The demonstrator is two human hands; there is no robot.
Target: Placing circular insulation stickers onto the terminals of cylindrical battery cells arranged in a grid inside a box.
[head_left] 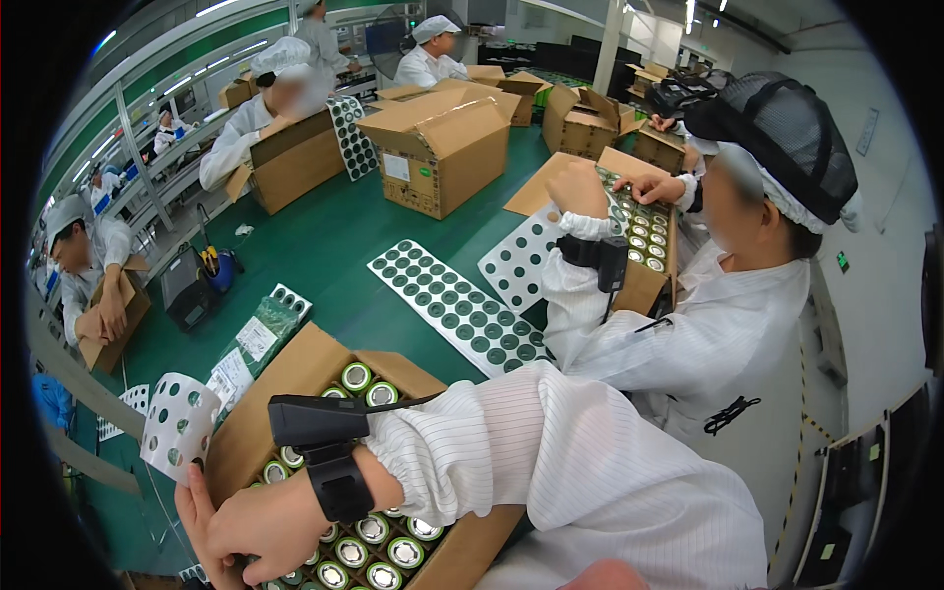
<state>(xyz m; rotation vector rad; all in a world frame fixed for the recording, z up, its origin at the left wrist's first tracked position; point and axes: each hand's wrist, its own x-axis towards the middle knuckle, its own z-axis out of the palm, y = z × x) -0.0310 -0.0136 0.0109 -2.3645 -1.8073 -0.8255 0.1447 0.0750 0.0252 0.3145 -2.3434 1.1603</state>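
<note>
A curled white sticker sheet (179, 418) with rows of round holes stands up at the lower left. At its lower edge are the fingers of my left hand (197, 516), closed on it; the rest of that hand is mostly hidden. My right hand (264, 526) bends down beside it over the left side of an open cardboard box (285, 379), fingers curled together. Whatever they may hold is hidden. Upright cylindrical battery cells (374, 529) with green rims and silver tops fill the box's divided cells. A black device is strapped to my right wrist.
Flat sheets of dark ring stickers (457, 305) lie on the green table (324, 256) beyond the box. Left of them are a green plastic packet (258, 334) and a black tool holder (189, 285). A co-worker (708, 295) handles another battery box at right; more boxes (438, 147) stand behind.
</note>
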